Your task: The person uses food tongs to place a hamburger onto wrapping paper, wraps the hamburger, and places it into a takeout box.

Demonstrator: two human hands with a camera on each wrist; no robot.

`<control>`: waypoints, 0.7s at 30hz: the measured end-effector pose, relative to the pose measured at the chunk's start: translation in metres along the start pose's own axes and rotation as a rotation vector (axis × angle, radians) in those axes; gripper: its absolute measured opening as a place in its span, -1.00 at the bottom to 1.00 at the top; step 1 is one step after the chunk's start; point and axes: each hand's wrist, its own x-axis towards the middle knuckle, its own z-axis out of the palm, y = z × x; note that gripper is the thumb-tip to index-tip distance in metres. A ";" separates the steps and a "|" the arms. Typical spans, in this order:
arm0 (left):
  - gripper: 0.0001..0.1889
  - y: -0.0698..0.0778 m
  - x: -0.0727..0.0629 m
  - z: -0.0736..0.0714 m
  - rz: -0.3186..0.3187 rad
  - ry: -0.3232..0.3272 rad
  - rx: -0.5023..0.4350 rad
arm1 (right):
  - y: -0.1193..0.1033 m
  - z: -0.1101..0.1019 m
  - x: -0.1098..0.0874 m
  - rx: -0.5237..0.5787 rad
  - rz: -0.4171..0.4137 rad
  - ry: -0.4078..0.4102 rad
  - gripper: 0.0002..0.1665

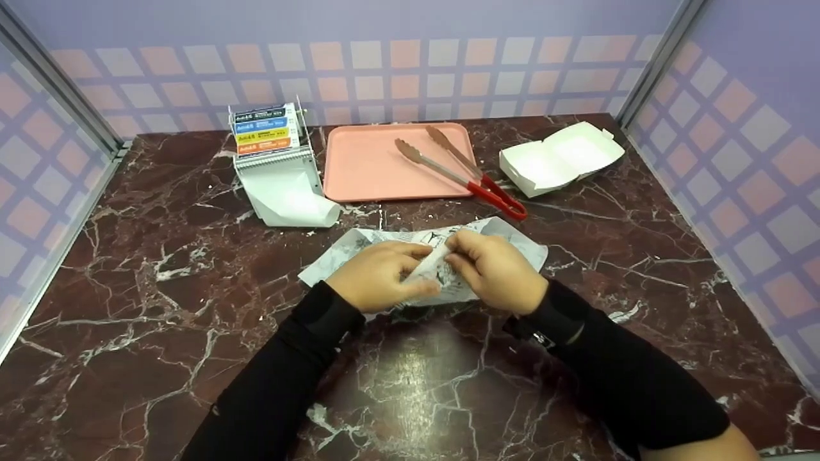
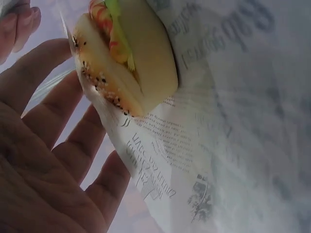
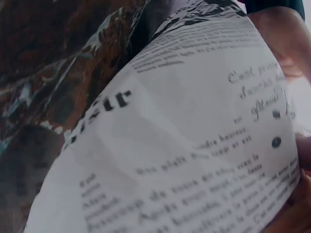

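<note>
A printed sheet of wrapping paper [image 1: 522, 246] lies spread between my hands, with a fold standing up at its middle. Against the paper, in the left wrist view, rests a sandwich [image 2: 158, 58] in a seeded bun, showing lettuce and a red-striped filling. My left hand [image 1: 378, 275] is at the left of the fold, its fingers spread and extended along the outside of the paper. The thumb reaches over the near side. From the right, my right hand [image 1: 503, 272] pinches the paper's edge between thumb and fingers. Printed paper [image 3: 194, 121] fills most of the right wrist view.
Beyond the paper, a pink tray [image 1: 365, 163] carries red-handled tongs [image 1: 442, 169], whose handles overhang its front right corner. An unfolded white carton [image 1: 564, 157] stands at the back right. At the back left is a holder [image 1: 275, 153] with coloured label strips and curled white sheet.
</note>
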 end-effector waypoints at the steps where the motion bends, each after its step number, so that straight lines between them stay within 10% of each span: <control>1: -0.51 0.000 0.000 0.000 -0.002 -0.012 0.014 | 0.001 0.000 0.000 0.009 0.007 0.028 -0.96; 6: -0.60 0.004 0.000 -0.002 -0.013 -0.039 0.104 | 0.006 -0.004 0.003 0.073 0.013 0.051 -0.93; 14: -0.57 0.005 0.001 -0.005 -0.072 -0.076 0.111 | 0.028 -0.027 0.007 -0.020 0.054 -0.230 -0.74; 21: -0.73 0.001 0.010 -0.018 -0.124 -0.128 -0.007 | 0.038 -0.019 0.011 -0.053 0.118 -0.109 -0.68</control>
